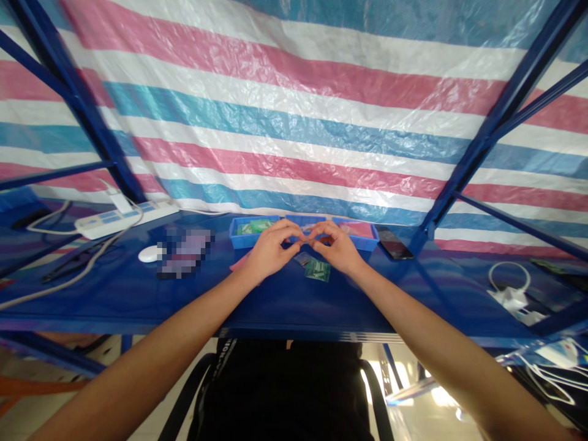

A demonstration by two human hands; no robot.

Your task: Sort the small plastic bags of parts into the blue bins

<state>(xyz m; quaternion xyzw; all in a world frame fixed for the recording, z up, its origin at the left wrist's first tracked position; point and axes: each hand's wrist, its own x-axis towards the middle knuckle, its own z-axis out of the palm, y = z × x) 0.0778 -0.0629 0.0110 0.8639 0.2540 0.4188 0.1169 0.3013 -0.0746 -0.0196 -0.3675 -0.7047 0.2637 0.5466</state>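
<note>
My left hand (275, 246) and my right hand (336, 245) meet fingertip to fingertip above the blue table, both in a pinch. Whatever sits between the fingertips is too small to make out. Just below them lies a flat green packet (317, 270) with pale marks, beside a small clear packet (302, 259). A pink piece (239, 263) pokes out from behind my left wrist. Behind the hands stand three blue bins: the left bin (239, 242) holds green packets, the right bin (369, 244) holds something pink, and the middle bin (307, 218) is mostly hidden.
A black phone (394, 243) lies right of the bins. To the left are a white mouse (150, 253), a blurred-out object (186, 254) and a white power strip (124, 219) with cables. A white charger (512, 298) sits far right. Blue frame posts and striped sheeting (294, 122) stand behind.
</note>
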